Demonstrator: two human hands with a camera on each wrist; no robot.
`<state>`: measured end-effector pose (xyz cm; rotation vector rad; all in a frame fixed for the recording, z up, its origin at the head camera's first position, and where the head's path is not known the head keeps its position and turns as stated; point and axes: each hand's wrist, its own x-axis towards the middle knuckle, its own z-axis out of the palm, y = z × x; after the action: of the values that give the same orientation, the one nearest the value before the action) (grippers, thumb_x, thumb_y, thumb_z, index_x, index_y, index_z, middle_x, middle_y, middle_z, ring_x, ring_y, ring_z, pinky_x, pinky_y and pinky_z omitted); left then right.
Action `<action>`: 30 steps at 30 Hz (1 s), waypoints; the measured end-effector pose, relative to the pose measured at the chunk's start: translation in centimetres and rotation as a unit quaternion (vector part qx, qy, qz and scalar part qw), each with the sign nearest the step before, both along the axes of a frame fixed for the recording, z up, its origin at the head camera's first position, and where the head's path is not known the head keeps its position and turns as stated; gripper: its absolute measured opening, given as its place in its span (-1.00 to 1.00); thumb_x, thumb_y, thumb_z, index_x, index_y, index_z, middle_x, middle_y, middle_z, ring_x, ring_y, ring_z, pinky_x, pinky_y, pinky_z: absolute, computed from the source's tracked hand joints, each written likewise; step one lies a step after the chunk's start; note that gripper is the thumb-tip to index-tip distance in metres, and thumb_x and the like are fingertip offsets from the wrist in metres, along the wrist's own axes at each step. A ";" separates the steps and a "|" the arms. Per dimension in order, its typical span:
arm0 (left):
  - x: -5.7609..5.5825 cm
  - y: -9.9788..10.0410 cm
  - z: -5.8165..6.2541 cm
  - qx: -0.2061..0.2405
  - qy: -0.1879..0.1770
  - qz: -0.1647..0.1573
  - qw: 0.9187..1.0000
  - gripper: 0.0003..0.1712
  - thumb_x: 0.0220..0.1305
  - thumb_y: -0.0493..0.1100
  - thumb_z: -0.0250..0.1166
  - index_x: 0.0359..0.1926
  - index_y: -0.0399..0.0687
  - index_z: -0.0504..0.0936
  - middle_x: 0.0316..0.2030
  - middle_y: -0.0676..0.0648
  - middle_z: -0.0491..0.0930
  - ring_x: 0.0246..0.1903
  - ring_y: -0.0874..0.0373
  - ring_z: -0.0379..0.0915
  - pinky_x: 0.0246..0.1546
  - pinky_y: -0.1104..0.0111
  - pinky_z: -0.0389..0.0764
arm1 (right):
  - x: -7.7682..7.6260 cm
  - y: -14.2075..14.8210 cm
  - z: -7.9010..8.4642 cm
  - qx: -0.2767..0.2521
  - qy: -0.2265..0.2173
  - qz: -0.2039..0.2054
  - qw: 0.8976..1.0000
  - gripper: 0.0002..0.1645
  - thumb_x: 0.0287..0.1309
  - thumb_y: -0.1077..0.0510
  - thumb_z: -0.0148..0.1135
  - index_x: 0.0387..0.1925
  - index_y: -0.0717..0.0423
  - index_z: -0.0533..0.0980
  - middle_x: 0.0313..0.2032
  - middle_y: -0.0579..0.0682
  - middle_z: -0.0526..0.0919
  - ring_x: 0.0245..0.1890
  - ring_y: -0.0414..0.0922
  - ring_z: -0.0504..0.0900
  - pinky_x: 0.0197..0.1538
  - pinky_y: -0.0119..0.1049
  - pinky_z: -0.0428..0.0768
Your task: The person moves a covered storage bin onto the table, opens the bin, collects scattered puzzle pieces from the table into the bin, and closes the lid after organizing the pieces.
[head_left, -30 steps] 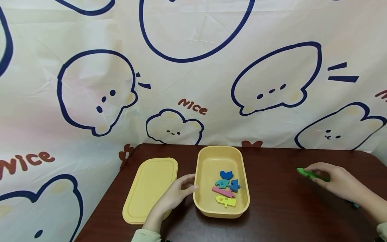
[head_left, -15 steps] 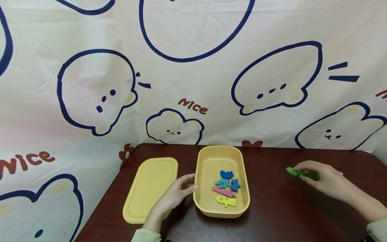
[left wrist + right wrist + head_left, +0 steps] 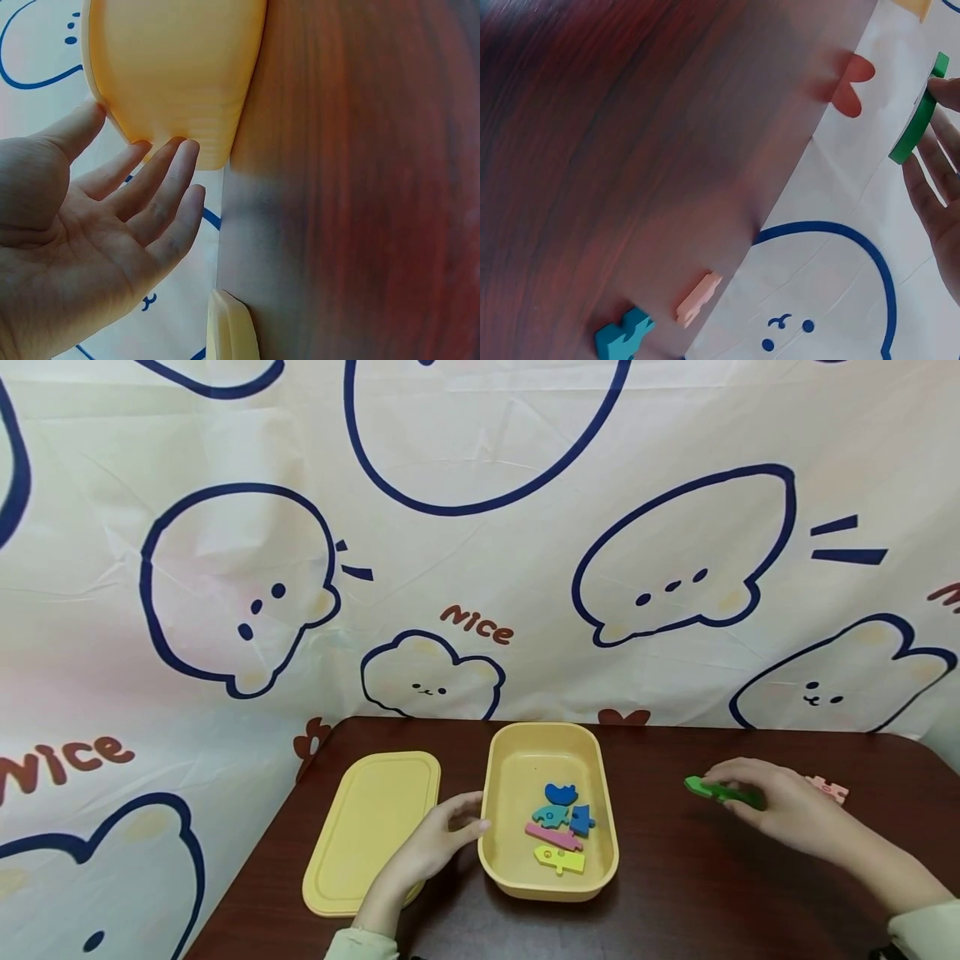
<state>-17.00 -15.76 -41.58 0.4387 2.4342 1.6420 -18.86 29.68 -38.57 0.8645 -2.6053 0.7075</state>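
Note:
My left hand [image 3: 438, 843] rests against the left side of a yellow plastic box [image 3: 551, 893]. In the left wrist view, its thumb meets the rim and its loosely extended fingertips touch the outer wall. Inside the box lie several toy puzzle pieces: a dark blue piece [image 3: 561, 794], a teal piece [image 3: 551, 816], a blue piece [image 3: 581, 820], a pink piece [image 3: 553, 837] and a yellow piece [image 3: 560, 860]. To the right of the box, my right hand [image 3: 783, 797] pinches a green puzzle piece [image 3: 919, 124] between thumb and fingers, raised above the table.
A flat yellow lid [image 3: 375, 827] lies left of the box, partly behind my left forearm. Beyond my right hand is a light pink puzzle piece [image 3: 828, 788]; the right wrist view also has a teal puzzle piece [image 3: 622, 336]. A printed cloth [image 3: 525, 568] hangs behind the table.
My right hand has moved left toward the box with the green puzzle piece, uncovering the light pink piece behind it. The left hand and the box have stayed in place.

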 end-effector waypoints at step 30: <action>0.1 0.0 0.2 0.004 -0.006 -0.001 1.000 -0.44 0.42 -0.22 0.23 0.33 -0.41 0.36 0.20 -0.39 0.45 0.12 -0.21 0.48 0.07 0.03 0.52 | -0.3 -4.1 2.0 0.005 0.023 0.052 0.998 -0.39 -0.17 0.49 0.51 -0.09 -0.10 0.65 -0.07 -0.12 0.65 -0.28 -0.31 0.55 -0.33 -0.39 0.58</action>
<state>-16.90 -15.76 -41.41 0.4319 2.4179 1.6499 -19.11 25.63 -36.59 1.0125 -2.5415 0.6942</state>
